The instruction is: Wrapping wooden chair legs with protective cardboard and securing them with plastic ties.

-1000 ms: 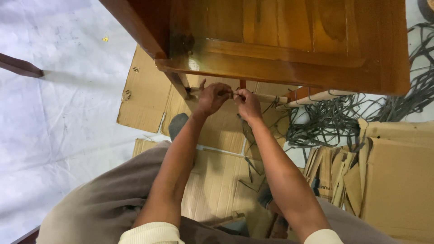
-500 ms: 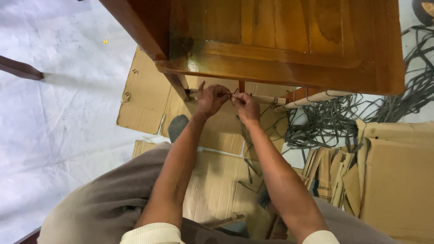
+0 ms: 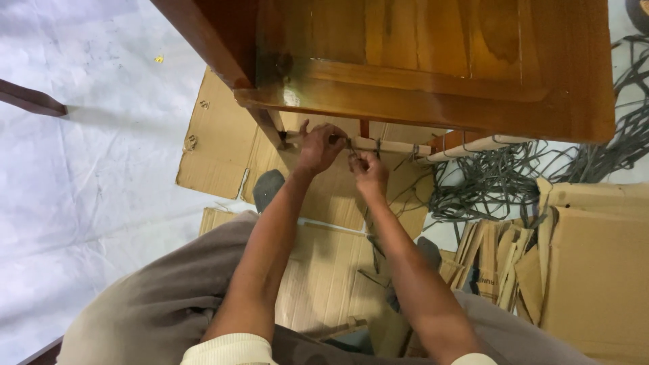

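A varnished wooden table (image 3: pixel 433 61) stands over flattened cardboard (image 3: pixel 223 149) while a seated person works on its pale lower rail (image 3: pixel 389 145). The left hand (image 3: pixel 318 145) grips the rail; the right hand (image 3: pixel 368 172) pinches a thin dark strand (image 3: pixel 378 150) there. Judging by the loose cord pile (image 3: pixel 500 182), most binding remains undone.

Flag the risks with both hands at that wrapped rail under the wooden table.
1. The left hand and right hand work close under the glossy brown wooden table edge; knuckles could knock it.
2. The thin dark strand at the pale cardboard-wrapped rail looks thin and taut; it might slip or bite the fingers.
3. The tangled pile of grey straps lies nearby and could snag.
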